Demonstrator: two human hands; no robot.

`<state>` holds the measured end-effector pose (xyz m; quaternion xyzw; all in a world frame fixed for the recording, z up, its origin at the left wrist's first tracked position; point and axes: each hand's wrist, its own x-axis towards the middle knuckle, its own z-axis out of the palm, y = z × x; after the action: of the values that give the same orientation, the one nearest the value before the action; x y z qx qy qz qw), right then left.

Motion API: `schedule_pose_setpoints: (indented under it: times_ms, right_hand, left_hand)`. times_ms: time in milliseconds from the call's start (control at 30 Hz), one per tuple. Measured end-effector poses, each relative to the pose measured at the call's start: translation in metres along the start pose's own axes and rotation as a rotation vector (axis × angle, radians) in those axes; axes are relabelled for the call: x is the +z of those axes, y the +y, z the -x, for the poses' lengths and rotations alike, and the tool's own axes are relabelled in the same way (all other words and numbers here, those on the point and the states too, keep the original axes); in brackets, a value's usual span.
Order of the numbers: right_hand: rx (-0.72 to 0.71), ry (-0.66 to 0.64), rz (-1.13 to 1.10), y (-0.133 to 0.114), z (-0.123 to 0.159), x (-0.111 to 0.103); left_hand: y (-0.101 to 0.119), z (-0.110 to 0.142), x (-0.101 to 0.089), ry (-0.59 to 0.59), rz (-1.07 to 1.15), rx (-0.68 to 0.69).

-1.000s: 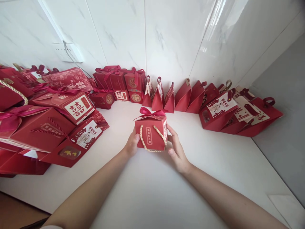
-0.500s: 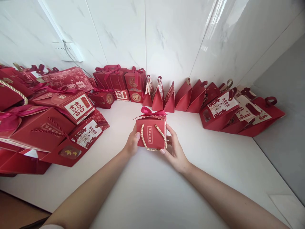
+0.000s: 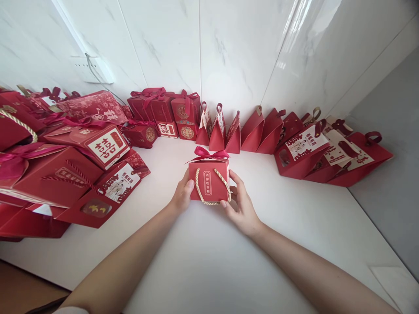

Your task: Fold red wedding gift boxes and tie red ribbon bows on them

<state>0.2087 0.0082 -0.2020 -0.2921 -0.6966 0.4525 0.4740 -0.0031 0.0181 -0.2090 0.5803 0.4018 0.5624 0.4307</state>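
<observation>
In the head view's middle, a small red gift box (image 3: pixel 216 176) is held upright between my two hands. A magenta ribbon bow (image 3: pixel 211 153) tops it, and a gold twisted rope handle (image 3: pixel 206 202) droops in a loop across its front, beside a printed label. My left hand (image 3: pixel 183 192) grips the left side, thumb at the front edge and the other fingers hidden behind. On the right, my right hand (image 3: pixel 241 203) holds the side and lower corner, its thumb by the rope. Whether the box's base touches the table cannot be made out.
Red gift boxes (image 3: pixel 78 174) are piled at the left. Boxes with bows (image 3: pixel 150 104) stand by the tiled wall (image 3: pixel 170 43), beside a row of triangular boxes (image 3: pixel 252 131). More triangular boxes (image 3: pixel 296 150) lean together at the right on the white table (image 3: pixel 203 261).
The gift box has shifted very slightly to the right in my hands. Both hands keep their hold, and the other boxes stay where they were.
</observation>
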Motion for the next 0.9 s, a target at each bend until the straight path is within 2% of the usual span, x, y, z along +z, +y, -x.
schedule_pose_setpoints:
  times_ms: [167, 300, 433, 533, 633, 800, 900]
  right_hand:
    - [0.008, -0.012, 0.001, 0.003, 0.000, -0.002]
    - [-0.021, -0.022, 0.037, 0.003, -0.001, -0.001]
    - [-0.091, 0.057, 0.148, 0.005, -0.003, 0.000]
    - [-0.117, 0.135, 0.247, 0.009, -0.004, 0.000]
    - [-0.125, 0.127, 0.306, 0.013, -0.004, 0.000]
    - [-0.139, 0.125, 0.298, 0.008, -0.004, -0.001]
    - [-0.065, 0.180, 0.177, 0.003, -0.003, -0.001]
  left_hand:
    - [0.003, 0.000, 0.001, -0.018, -0.009, -0.027]
    - [0.005, -0.002, 0.003, 0.023, -0.023, -0.050]
    - [0.011, -0.006, 0.003, 0.059, -0.080, -0.039]
    - [0.013, -0.008, 0.001, 0.167, -0.280, -0.020]
    - [0.013, -0.006, -0.001, 0.275, -0.463, -0.010]
    - [0.010, -0.005, -0.002, 0.192, -0.351, 0.011]
    - [0.007, -0.008, -0.005, 0.268, -0.253, -0.061]
